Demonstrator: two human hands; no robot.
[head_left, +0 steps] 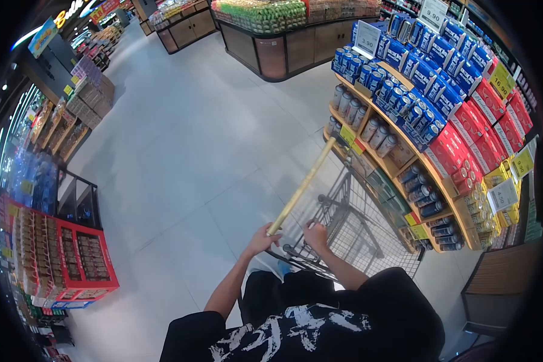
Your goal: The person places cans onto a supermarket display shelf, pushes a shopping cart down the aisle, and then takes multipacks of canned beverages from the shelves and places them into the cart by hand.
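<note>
Pale floor (181, 157) of a supermarket spreads wide, with a shelf (428, 114) of blue and red cans to the right. Beside that shelf stands a wire cart (356, 223). Its handle is gripped by the right hand (315, 233), fingers closed around it. The left hand (264, 239) is clamped on a long yellow stick (300, 187) that slants up over the cart.

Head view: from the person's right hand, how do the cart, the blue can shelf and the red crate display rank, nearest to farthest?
1. Cart: the right hand grips its handle.
2. Blue can shelf: ahead, to the right.
3. Red crate display: far left, across the aisle.
</note>
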